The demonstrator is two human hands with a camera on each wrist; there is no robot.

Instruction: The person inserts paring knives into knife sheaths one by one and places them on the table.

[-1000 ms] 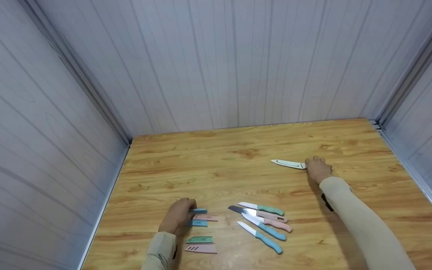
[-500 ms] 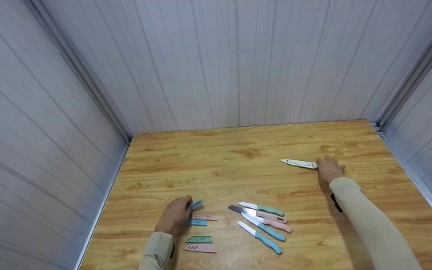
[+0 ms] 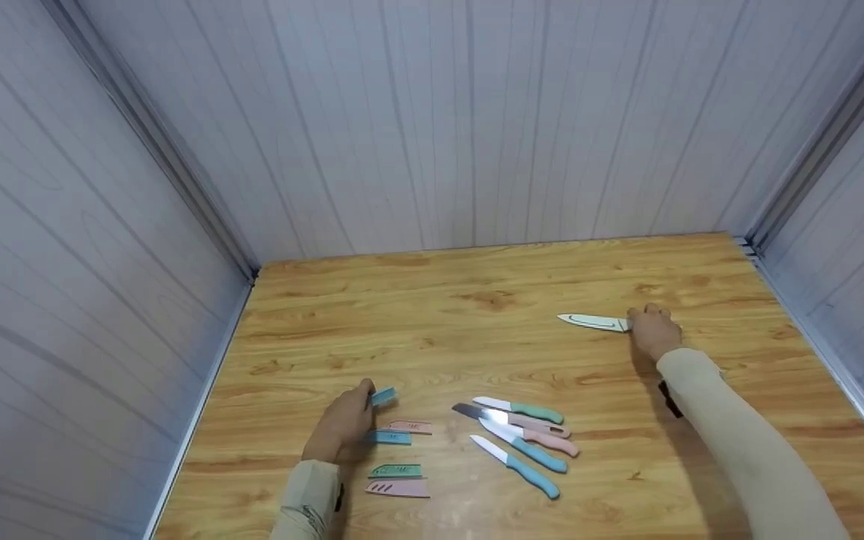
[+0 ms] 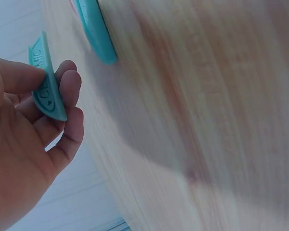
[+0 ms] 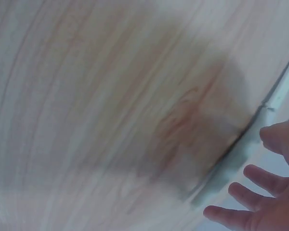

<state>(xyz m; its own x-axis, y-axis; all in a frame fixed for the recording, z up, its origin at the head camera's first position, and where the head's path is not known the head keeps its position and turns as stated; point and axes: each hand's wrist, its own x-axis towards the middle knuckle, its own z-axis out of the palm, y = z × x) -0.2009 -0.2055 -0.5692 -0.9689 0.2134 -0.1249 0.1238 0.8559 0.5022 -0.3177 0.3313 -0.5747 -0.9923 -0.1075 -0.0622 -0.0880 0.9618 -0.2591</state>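
Carefully does it with the small blue cover: a light, even pinch should serve best, since too much pressure on so thin a piece could twist it or pop it loose. It would be wise to carry it level and clear of the neighbouring covers, with the fingertips off both ends. At the other side, the pale knife is probably best handled low and flat, with every finger behind the blade end.

As for where things sit, the left hand, in the lower middle of the head view, grasps the blue cover between thumb and fingers. In the left wrist view the thumb presses its lettered face, the fingers lie behind it, and both ends stick out past the thumb. It is above the table, apart from the second blue cover and the pink cover touching it.

The right hand, right of centre, is at the handle end of the knife, whose tip points left. In the right wrist view several fingers look straight and spread; I cannot tell whether the thumb and a hidden finger grip the handle, nor whether the knife touches the table.
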